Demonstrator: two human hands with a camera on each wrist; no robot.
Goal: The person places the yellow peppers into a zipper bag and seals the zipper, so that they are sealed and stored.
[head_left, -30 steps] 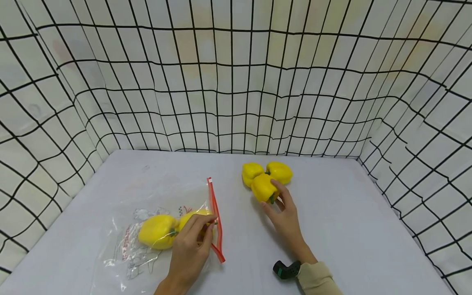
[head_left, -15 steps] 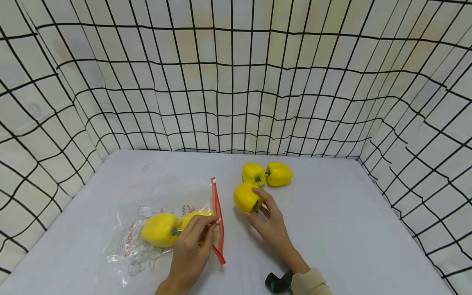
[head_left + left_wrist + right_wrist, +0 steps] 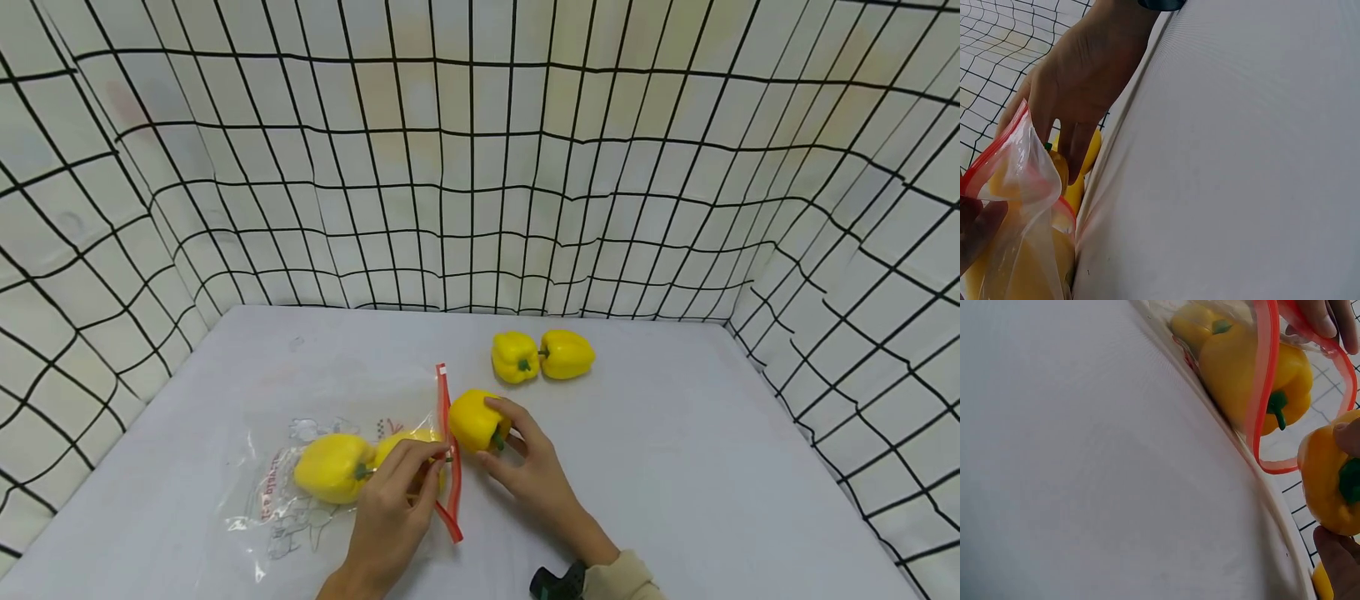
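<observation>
Nearest: beige sleeve (image 3: 622, 579) at the right wrist, dark device (image 3: 553, 585) beside it. Left hand (image 3: 392, 504) comes in from the near side, back of the hand uppermost, fingers narrowed in a pinch on the red strip (image 3: 1263, 375) of a clear bag (image 3: 251, 533).

Bag lies on the surface (image 3: 690, 483), mouth to the right. Right-wrist view: strip forms a gaping loop; the pinch likely props it so. Two yellow peppers inside: inner pepper (image 3: 328, 469) deeper, outer pepper (image 3: 1235, 369) at the mouth, green stem toward the gap. Their weight probably steadies the bag.

Right hand (image 3: 542, 479) reaches from lower right, forearm slanting up and left. Thumb on the near side, fingers over the top, holding a third, the held pepper (image 3: 472, 421), by its stem end. Blunt end faces the bag; judged a handy hold, keeping fingers behind the fruit. It is at the strip; touching or just apart, cannot tell.

Farther: left-hand pepper (image 3: 512, 358) and right-hand pepper (image 3: 567, 354), side by side, probably grouped for reach.

Farthest: black netting (image 3: 472, 183) against pale walls.
</observation>
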